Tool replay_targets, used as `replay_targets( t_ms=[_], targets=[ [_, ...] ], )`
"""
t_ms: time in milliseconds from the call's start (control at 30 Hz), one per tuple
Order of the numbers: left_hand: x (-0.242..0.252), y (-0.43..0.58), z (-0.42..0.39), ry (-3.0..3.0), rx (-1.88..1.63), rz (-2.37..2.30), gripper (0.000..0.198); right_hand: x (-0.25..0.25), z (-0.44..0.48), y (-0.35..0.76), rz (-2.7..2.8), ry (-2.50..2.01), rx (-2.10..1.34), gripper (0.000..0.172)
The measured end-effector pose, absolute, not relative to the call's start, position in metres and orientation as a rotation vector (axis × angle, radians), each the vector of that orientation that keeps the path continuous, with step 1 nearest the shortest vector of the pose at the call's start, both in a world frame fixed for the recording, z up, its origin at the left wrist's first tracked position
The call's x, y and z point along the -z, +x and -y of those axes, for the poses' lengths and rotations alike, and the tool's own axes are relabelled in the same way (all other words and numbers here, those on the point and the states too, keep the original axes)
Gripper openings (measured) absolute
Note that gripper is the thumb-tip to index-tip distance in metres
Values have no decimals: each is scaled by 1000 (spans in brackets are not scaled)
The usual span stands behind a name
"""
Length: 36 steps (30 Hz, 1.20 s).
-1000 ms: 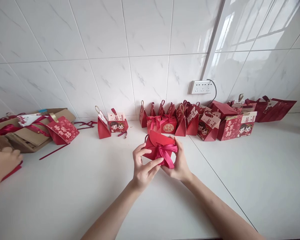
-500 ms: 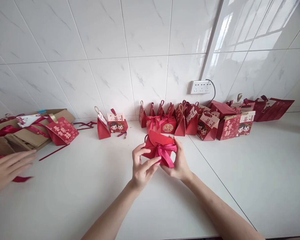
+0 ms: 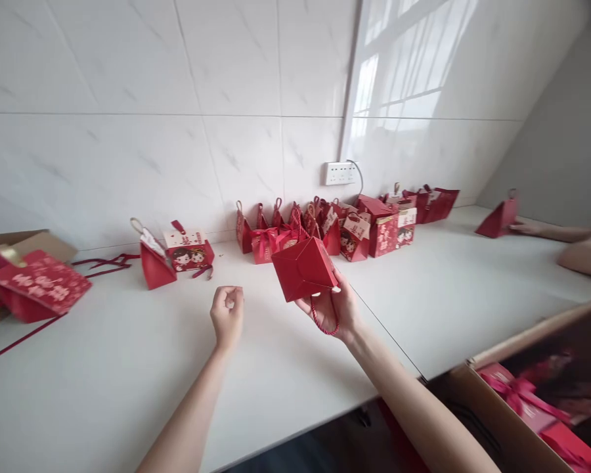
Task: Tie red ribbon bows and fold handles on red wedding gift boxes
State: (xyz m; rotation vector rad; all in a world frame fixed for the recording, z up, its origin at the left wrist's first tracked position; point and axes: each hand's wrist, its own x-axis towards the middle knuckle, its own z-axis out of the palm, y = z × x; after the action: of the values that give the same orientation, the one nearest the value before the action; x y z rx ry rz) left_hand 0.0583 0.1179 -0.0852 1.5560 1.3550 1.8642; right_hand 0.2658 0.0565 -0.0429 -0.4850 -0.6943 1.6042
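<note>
My right hand [image 3: 342, 305] grips a plain red gift box [image 3: 303, 269] over the middle of the counter. The box is tilted, with a creased red face showing. A twisted red cord handle [image 3: 325, 328] loops down over my palm, and another cord loop shows above the box. To the left, apart from the box, my left hand [image 3: 228, 315] is curled closed above the white counter [image 3: 128, 381], with nothing visible in it. Behind my hands stands a row of small red gift boxes [image 3: 354, 235] with ribbon loops.
Two gift boxes [image 3: 190, 253] stand back left. Farther left, a patterned red box [image 3: 44, 282] sits by an open carton [image 3: 54, 243]. At right, another person's hand [image 3: 525, 227] touches a red box [image 3: 500, 215]. Below the counter edge, a carton [image 3: 507, 401] holds ribboned boxes. A socket [image 3: 342, 173] is on the wall.
My left hand has come off the box and curled closed. My right hand has turned the box, so its bow no longer shows. The view has swung right, bringing in the other person and lower carton.
</note>
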Motion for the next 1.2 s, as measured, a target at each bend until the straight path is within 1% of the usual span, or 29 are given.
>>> replay_targets(
  t_ms=[67, 167, 267, 333, 467, 533, 633, 733, 833, 900, 967, 1033, 1133, 1200],
  targets=[
    [84, 62, -114, 1673, -1770, -1267, 17, 44, -34, 275, 675, -479, -1590, 50],
    [84, 68, -109, 1937, -1581, -1189, 17, 50, 4, 291, 668, -562, -1569, 58],
    [86, 70, -109, 2219, -1452, -1128, 19, 57, 48, 314, 613, -709, -1467, 56],
    [88, 71, -112, 2290, -1480, -1100, 20, 59, 81, 336, 603, -845, -1313, 51],
    [91, 73, -118, 2305, -1595, -1067, 18, 45, 149, 391, 571, -1134, -860, 45],
    [91, 76, -119, 2306, -1617, -1055, 18, 31, 175, 413, 509, -1222, -724, 49],
    [90, 82, -117, 2315, -1590, -1052, 22, 14, 198, 428, 491, -1287, -693, 58],
    [91, 86, -113, 2316, -1522, -1107, 25, 11, 209, 433, 477, -1308, -717, 57],
    [94, 87, -112, 2292, -1460, -1195, 23, 22, 216, 441, 470, -1342, -638, 50],
    [96, 87, -112, 2273, -1414, -1248, 22, 35, 219, 449, 470, -1461, -483, 46],
    [97, 86, -113, 2252, -1369, -1304, 22, 53, 219, 454, 513, -1630, -277, 55],
    [96, 86, -115, 2223, -1342, -1333, 26, 75, 218, 458, 661, -1814, -148, 63],
    [92, 86, -116, 2203, -1300, -1333, 33, 102, 216, 460, 950, -2025, -161, 64],
    [91, 86, -116, 2220, -1297, -1298, 36, 109, 212, 460, 1032, -2059, -289, 68]
  ],
)
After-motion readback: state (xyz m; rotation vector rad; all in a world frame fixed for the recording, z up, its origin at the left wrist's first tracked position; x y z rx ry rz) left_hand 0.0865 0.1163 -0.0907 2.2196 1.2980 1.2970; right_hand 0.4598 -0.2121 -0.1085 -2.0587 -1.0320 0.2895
